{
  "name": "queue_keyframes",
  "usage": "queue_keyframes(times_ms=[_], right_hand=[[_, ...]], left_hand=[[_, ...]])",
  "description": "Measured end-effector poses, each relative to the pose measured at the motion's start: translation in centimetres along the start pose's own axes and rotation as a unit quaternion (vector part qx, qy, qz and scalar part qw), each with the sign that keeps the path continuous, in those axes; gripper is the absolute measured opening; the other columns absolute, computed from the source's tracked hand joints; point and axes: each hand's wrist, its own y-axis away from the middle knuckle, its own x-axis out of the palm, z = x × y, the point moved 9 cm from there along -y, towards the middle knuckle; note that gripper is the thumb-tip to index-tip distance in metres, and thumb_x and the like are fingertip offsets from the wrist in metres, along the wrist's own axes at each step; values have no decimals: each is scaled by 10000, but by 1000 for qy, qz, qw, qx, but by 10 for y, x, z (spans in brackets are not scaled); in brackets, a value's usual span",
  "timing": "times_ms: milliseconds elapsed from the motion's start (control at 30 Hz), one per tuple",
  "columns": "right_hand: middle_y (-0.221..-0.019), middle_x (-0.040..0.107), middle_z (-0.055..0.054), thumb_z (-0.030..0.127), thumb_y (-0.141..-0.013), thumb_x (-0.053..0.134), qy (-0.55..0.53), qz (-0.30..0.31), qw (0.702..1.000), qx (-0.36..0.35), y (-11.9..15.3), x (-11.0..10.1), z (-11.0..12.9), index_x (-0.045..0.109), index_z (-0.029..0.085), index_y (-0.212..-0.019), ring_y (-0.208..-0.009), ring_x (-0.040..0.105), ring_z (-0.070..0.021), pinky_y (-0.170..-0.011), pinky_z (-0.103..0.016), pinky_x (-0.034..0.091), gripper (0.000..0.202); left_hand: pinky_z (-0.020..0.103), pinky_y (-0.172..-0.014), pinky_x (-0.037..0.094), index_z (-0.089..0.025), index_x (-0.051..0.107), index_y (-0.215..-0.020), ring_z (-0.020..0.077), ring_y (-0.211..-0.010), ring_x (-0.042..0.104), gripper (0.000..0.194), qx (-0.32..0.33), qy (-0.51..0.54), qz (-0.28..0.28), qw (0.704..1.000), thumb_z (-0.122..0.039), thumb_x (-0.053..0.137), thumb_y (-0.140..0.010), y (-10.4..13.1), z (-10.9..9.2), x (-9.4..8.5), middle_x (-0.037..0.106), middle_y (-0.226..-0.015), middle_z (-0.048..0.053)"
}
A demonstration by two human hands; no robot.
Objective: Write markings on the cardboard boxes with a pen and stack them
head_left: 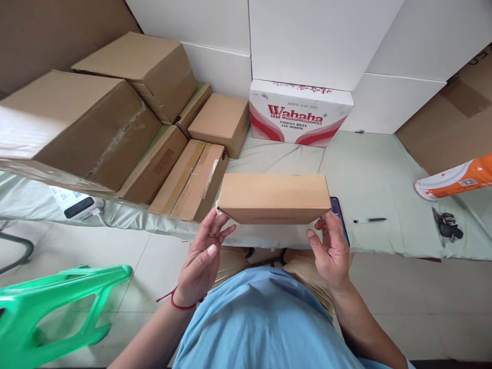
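A closed brown cardboard box [273,192] is in front of me near the table's front edge, its long side facing me. My left hand [205,251] touches its left front corner with the fingertips, thumb apart and palm turned up. At the right front corner, the fingers of my right hand [330,248] are against the box, with the thumb standing off it. Both hands hold the box between them by its corners. Partly hidden behind the box's right end lies a phone [340,218] on the pale green cloth [369,179].
Several cardboard boxes [154,72] are stacked at the left, beside a white power strip [82,206]. A Wahaha carton [300,114] stands at the back. Rightward lie a pen [370,220], keys [448,226] and an orange-white bottle [455,178]. A green stool [92,279] stands lower left.
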Motion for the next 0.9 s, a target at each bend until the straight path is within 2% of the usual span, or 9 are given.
queue_keyframes(times_ms=[167,333,400,433,500,600,700,800,900], right_hand=[[-1550,546,-57,309,-1058,658,-10,9,1000,19,2,4,-7,472,512,-1631,-1051,613,-211,-967,-450,577,635],[-1401,597,-86,402,-1041,663,12,12,998,67,2,2,-23,512,403,-1628,-999,613,-212,-999,-463,575,607],[-1396,608,-89,424,-1035,665,17,23,996,80,2,4,-30,531,384,-1615,-1010,616,-218,-995,-463,582,597],[-1413,610,-90,432,-1032,669,19,29,996,86,2,6,-33,545,379,-1604,-1031,619,-222,-1005,-468,583,587],[-1469,601,-93,443,-1026,681,16,37,994,97,3,9,-38,558,371,-1590,-1126,627,-237,-1068,-495,568,582],[-1569,552,-99,468,-1020,693,-28,37,991,129,4,16,-46,521,360,-1613,-1365,595,-263,-1204,-538,505,626],[-1625,532,-107,491,-1013,701,-95,39,981,165,4,22,-53,547,320,-1589,-1509,532,-276,-1281,-544,448,621],[-1619,567,-119,488,-1003,720,-130,49,973,186,4,25,-58,620,276,-1520,-1526,534,-282,-1310,-544,417,567],[-1597,604,-122,493,-1004,720,-124,62,971,193,1,24,-59,643,265,-1499,-1496,570,-284,-1290,-538,451,550]], left_hand=[[406,-1195,458,-397,484,-1649,260,-1420,610,799,-7,-21,11,1000,-481,779,-912,1,8,-5,743,-1436,49],[441,-1185,462,-362,217,-1755,287,-1384,663,1059,-17,-33,-3,999,-563,798,-893,3,12,-14,749,-1433,98],[460,-1174,471,-350,174,-1762,300,-1369,679,1096,-31,-38,-12,999,-580,799,-892,2,14,-18,754,-1421,117],[467,-1166,479,-343,215,-1752,306,-1377,674,1058,-39,-38,-14,998,-571,796,-898,1,15,-19,753,-1420,125],[472,-1147,497,-309,429,-1662,320,-1400,656,871,-54,-34,-18,998,-522,801,-904,-2,20,-21,747,-1426,142],[492,-1171,496,-236,696,-1360,338,-1389,662,563,-69,-26,-29,997,-426,852,-853,-7,32,-25,742,-1425,165],[519,-1220,474,-245,738,-1253,332,-1385,671,508,-66,-20,-36,997,-369,906,-790,-13,46,-27,752,-1417,148],[523,-1228,478,-253,772,-1213,335,-1402,664,496,-75,-23,-44,996,-370,930,-758,-19,61,-31,758,-1419,135],[524,-1250,465,-236,821,-1187,353,-1399,669,488,-89,-42,-40,994,-388,942,-739,-24,67,-33,768,-1406,134]])
